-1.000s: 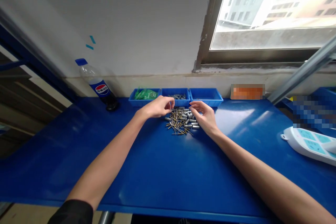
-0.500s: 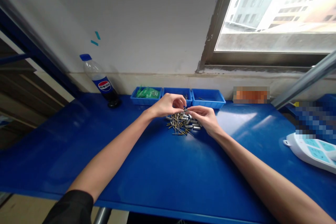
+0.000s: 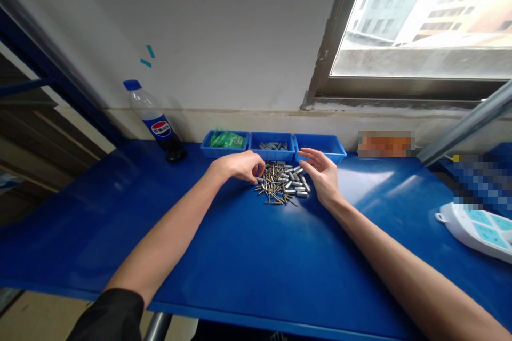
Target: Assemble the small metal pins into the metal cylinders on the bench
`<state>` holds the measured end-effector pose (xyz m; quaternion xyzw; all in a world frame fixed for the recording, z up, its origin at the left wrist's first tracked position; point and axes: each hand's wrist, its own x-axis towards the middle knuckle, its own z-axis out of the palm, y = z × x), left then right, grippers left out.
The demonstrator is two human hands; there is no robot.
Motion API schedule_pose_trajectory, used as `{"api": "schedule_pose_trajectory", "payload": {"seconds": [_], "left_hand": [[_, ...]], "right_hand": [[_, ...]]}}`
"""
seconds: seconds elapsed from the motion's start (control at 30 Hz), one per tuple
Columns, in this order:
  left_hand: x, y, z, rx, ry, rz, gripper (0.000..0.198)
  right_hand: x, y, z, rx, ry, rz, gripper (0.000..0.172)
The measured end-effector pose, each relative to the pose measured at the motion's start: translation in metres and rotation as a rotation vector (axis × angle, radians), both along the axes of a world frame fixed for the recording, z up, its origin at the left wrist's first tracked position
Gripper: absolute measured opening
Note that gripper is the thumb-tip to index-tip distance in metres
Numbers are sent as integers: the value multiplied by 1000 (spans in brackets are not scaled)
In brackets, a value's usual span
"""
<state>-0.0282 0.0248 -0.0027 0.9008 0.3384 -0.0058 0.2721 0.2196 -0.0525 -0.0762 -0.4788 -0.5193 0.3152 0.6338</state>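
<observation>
A pile of thin brass-and-steel pins [image 3: 274, 184] lies on the blue table, with short silver metal cylinders [image 3: 301, 190] along its right side. My left hand [image 3: 242, 165] is at the pile's left edge, its fingers curled and pinched by a small silver piece. Whether that piece is between the fingertips is hard to see. On the other side, my right hand [image 3: 323, 173] is open, fingers apart and holding nothing, just above the cylinders. Its fingertips overlap the front of the right blue bin [image 3: 339, 159].
Behind the pile, the middle blue bin [image 3: 272, 155] holds silver cylinders and the left blue bin [image 3: 224, 153] a green plastic bag. A cola bottle [image 3: 160, 129] stands at the back left. A white tray with light-blue sections [image 3: 480, 229] lies at the right.
My hands were together over the pile, fingertips meeting around small parts. They have separated: the left moved left and down, while the right moved right and opened.
</observation>
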Motion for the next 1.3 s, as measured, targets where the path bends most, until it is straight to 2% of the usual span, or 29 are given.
{"api": "schedule_pose_trajectory", "payload": {"seconds": [0.13,0.27,0.47,0.57,0.63,0.9,1.03,1.2,1.3], "left_hand": [[0,3,-4,-5,26,-10,8],[-2,5,-1,46,-41,-2,7],[11,-7,12,-77,-429,-16,12],[20,-12,14,-51,-557,5,16],[22,-14,14,-29,-586,4,15],[22,-16,14,-68,-583,-26,11],[22,-11,11,7,-634,77,11],[19,1,0,226,-745,357,14],[15,4,-1,289,-708,396,18]], "right_hand": [[-2,-2,1,-15,-31,30,35],[-3,-4,2,-27,-49,54,31],[-9,-10,8,-1,-204,77,31],[-12,-14,9,34,-295,128,33],[-13,-16,9,39,-331,157,33],[-15,-17,13,81,-419,105,23],[-13,-15,12,72,-423,37,24],[-6,-4,2,-16,-263,-114,23],[-2,2,-2,-74,-176,-136,21]]}}
